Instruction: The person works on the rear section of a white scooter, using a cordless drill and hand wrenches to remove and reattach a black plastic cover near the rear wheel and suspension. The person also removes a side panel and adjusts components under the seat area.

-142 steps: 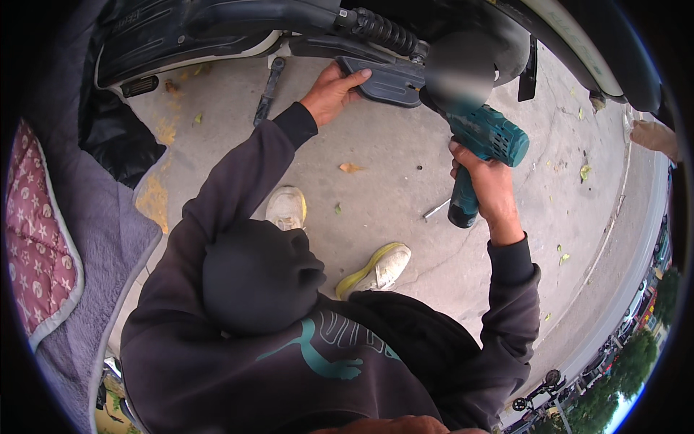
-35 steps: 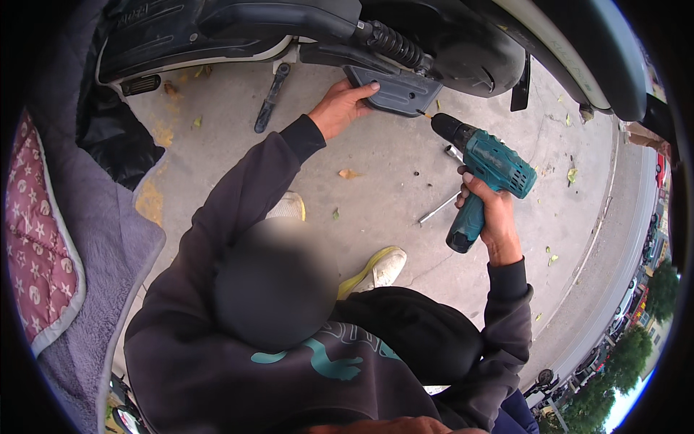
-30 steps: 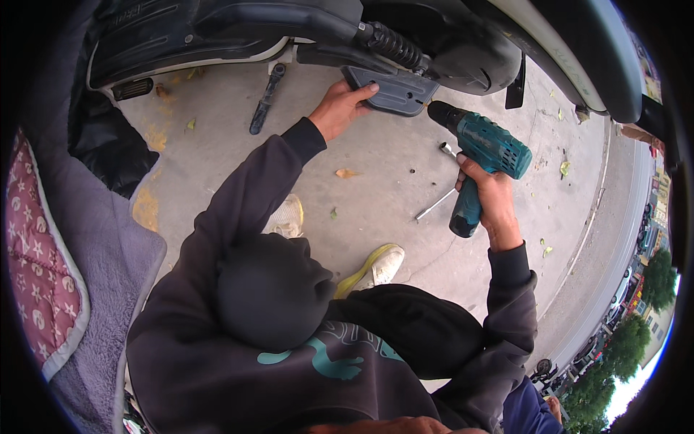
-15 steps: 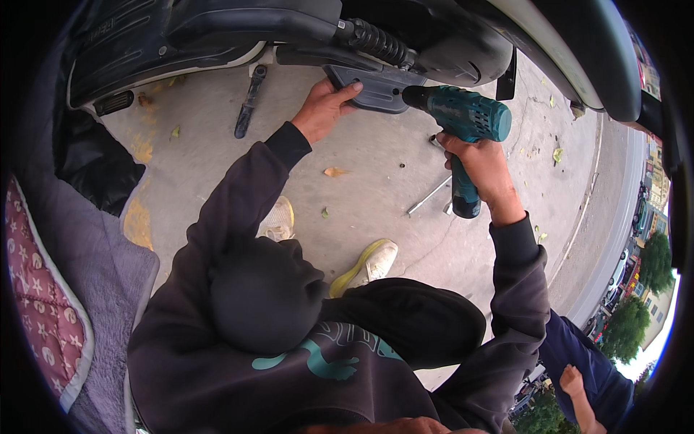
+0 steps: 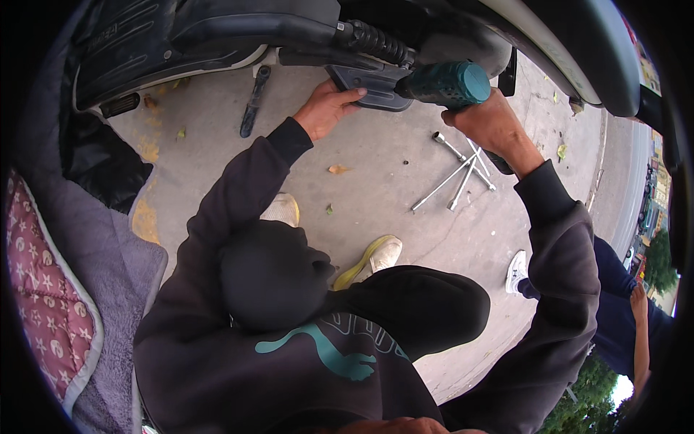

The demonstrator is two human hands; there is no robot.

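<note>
Drill [image 5: 452, 83] lined up over the right end of the plate [image 5: 379, 85]

You look to be in the middle of a drilling or driving step. The plate sits just below the shock [image 5: 379, 43], along the lower side of the scooter [image 5: 253, 29]. Your left hand [image 5: 324, 112] pinches its left end in a narrow grip, thumb on the top face and fingers curled under the edge. Your right hand [image 5: 495, 126] is wrapped around the drill's handle, elbow raised, with the tool lying almost level and its nose [image 5: 406, 88] pointing left across the plate. That nose hides the bit's tip, so I can't tell whether it is biting into the plate or only poised close to it.

As I judge it, the next move calls for a firm brace from your left hand and a straight, even push from your right, with the bit square to the plate's face. At this low angle it could skid sideways, so mind your thumb, which lies on the same face. The wrench [image 5: 460, 171] rests on the ground [image 5: 361, 199] below your right hand, well apart from the plate and out of your way.
</note>
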